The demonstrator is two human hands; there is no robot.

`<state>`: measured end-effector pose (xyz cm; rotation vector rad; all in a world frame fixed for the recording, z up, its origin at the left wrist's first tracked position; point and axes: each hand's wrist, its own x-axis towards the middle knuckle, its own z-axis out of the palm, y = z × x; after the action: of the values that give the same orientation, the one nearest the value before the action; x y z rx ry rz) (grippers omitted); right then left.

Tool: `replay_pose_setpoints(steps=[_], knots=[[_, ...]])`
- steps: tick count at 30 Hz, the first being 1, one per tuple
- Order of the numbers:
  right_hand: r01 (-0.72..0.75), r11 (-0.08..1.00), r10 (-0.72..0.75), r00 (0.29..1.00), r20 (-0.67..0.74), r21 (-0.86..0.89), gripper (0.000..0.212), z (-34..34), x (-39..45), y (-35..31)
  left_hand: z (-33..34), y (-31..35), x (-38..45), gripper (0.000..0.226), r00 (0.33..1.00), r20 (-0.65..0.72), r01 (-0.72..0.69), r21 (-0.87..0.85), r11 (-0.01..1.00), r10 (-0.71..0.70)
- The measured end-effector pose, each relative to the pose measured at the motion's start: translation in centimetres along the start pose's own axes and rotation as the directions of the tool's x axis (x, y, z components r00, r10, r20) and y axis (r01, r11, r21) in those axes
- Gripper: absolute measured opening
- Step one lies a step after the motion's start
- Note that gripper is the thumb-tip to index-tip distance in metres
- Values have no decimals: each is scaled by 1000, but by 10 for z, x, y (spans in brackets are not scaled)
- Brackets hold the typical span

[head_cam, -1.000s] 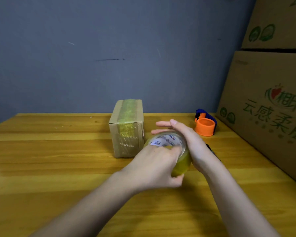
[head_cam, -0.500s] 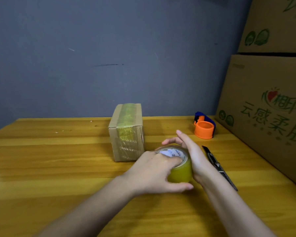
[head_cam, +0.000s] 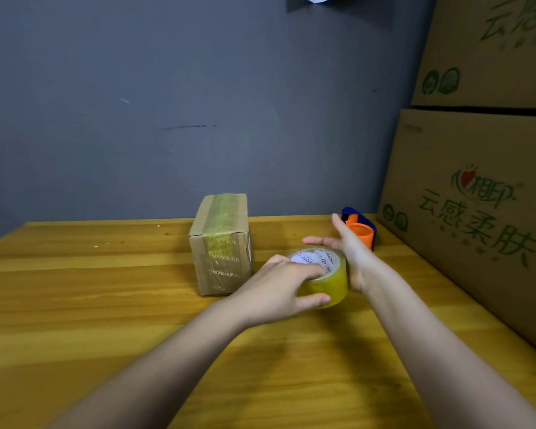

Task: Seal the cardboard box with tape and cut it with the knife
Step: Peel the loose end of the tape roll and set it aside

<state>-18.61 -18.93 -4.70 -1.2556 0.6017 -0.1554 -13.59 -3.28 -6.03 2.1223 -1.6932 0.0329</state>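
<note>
Both hands are on the roll of yellowish packing tape [head_cam: 322, 275], which sits on the wooden table [head_cam: 75, 305] toward its right side, just in front & right of the small cardboard box [head_cam: 222, 246]. Left hand [head_cam: 279, 287] is clamped over the roll: fingers across the printed core on top, thumb pressed against the near wall, prob. to pin it steady. Right hand [head_cam: 350, 258] is flat & spread, palm against the roll's far-right side, fingers pointing away, not curled round anything; looks like it's feeling along the rim for the loose tape end, tho I can't see that end. The box stands near the table's back edge w/ a strip of tape already down its top & front face, so it's within easy reach once tape is pulled. An orange-and-blue tape dispenser [head_cam: 361, 232] waits by the back right corner, beside the stacked big cartons [head_cam: 477, 227]. No knife visible; maybe behind the right arm.
</note>
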Motion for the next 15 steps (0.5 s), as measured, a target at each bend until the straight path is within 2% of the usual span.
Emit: replay_pose_setpoints(steps=[2,3,4,5,7,10,15], knots=[[119,986,-99,982,-161,119,61,-7,5,-1,-2,-2,4,22,998,-27,61,-73,995,-63],[213,971,-176,943,-281,106,52,-9,5,0,-2,-2,8,20,994,-42,95,-113,989,-100],[300,953,-266,885,-382,31,43,-11,3,1,-1,-2,13,24,987,-59,140,-123,982,-148],[350,933,-351,837,-420,-83,37,-11,1,2,0,-1,20,29,976,-82,192,-94,977,-200],[379,883,-460,818,-345,-277,32,-8,1,6,4,-1,37,41,950,-141,284,30,958,-277],[367,818,-494,843,-213,-444,28,-5,5,5,14,-1,65,41,937,-195,322,167,932,-289],[291,751,-523,810,-266,-592,34,-28,42,-10,31,-11,99,35,947,-235,270,215,939,-218]])
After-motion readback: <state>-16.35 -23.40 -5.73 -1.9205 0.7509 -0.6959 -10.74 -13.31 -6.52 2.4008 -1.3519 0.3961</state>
